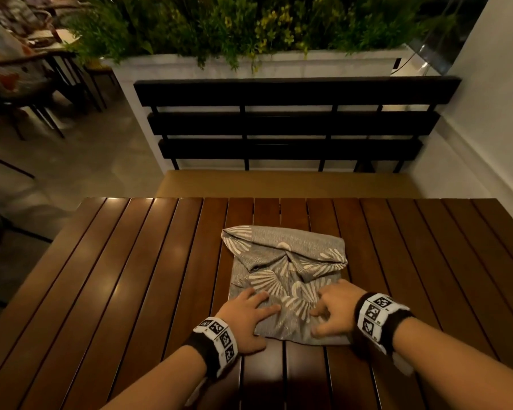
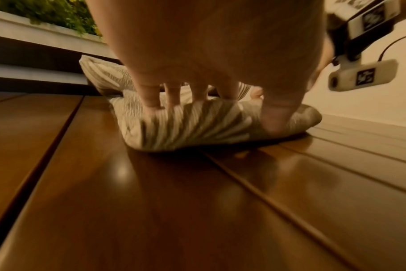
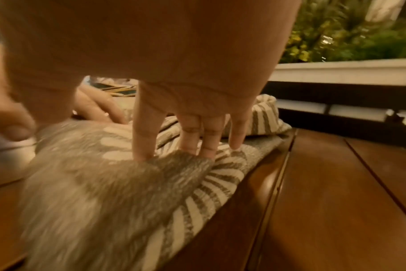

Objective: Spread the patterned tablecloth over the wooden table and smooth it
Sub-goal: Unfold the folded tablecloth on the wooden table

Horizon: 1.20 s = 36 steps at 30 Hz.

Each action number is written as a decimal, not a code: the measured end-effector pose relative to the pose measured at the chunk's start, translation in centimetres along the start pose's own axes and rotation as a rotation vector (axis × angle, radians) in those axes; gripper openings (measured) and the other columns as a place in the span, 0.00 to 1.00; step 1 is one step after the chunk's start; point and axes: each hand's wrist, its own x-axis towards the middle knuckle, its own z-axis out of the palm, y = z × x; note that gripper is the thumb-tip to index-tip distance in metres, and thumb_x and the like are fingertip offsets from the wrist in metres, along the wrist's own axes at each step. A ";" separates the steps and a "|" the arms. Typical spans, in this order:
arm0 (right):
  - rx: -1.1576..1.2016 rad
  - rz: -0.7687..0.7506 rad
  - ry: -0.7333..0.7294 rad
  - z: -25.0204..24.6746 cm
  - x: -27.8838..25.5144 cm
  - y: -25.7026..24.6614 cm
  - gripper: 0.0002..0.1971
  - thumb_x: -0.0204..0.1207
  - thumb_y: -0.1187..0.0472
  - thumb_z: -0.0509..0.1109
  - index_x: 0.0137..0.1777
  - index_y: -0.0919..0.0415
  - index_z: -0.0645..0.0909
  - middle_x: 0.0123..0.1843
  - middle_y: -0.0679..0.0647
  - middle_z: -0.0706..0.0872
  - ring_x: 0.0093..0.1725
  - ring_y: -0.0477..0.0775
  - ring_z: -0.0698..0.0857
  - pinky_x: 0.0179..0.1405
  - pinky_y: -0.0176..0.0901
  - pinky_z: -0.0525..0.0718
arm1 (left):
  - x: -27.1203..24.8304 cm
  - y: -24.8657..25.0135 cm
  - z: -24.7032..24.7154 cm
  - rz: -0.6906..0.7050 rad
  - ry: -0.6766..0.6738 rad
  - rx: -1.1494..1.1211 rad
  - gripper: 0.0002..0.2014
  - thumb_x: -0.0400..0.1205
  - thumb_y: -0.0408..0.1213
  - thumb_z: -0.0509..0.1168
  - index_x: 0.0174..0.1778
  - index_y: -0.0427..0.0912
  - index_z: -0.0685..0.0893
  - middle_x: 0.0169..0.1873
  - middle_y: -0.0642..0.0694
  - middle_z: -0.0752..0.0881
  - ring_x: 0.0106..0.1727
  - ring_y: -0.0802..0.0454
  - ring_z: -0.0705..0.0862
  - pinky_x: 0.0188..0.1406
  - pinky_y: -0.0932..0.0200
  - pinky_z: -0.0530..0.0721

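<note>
Fingers (image 3: 143, 146) of the right hand (image 1: 336, 309) dig into a raised flap of the tablecloth (image 1: 285, 279) and bunch it, though the thumb's share in that hold is blurred in the right wrist view. The left hand (image 1: 246, 318) lies on the near left corner, fingers (image 2: 151, 102) pressed into the top fold with the thumb down on the near edge: a bracing touch, not a clear pinch. Both hands sit on the near end of the folded bundle, which runs away from the person toward the bench (image 1: 293, 125), so its bulk lies ahead of the grips and neither hand is closer to it. The bundle rests near the middle of the wooden table (image 1: 116, 276), slats running the same way. Which layer is outermost cannot be told, and the table's near edge is cut off.
</note>
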 end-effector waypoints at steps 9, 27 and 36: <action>-0.003 0.242 0.338 -2.4 0.2 4.3 0.35 0.68 0.50 0.66 0.77 0.48 0.63 0.75 0.55 0.67 0.75 0.59 0.67 0.72 0.60 0.70 | 1.7 -4.3 -6.8 -0.520 0.558 -0.525 0.40 0.71 0.37 0.72 0.79 0.54 0.62 0.82 0.46 0.55 0.82 0.40 0.54 0.77 0.34 0.66; 0.295 0.190 -0.021 -4.3 2.8 7.9 0.13 0.75 0.58 0.66 0.55 0.48 0.87 0.54 0.52 0.89 0.52 0.54 0.86 0.52 0.54 0.86 | 5.4 -6.9 -8.5 -0.175 0.039 -0.138 0.12 0.81 0.40 0.61 0.59 0.50 0.84 0.55 0.45 0.84 0.59 0.44 0.81 0.62 0.45 0.79; 0.745 0.680 0.919 -7.5 5.3 9.8 0.23 0.76 0.57 0.71 0.68 0.59 0.69 0.72 0.59 0.67 0.47 0.56 0.82 0.45 0.49 0.86 | 8.7 -6.3 -13.5 -0.468 0.897 -0.394 0.17 0.76 0.43 0.71 0.59 0.46 0.76 0.58 0.46 0.75 0.59 0.48 0.75 0.57 0.51 0.81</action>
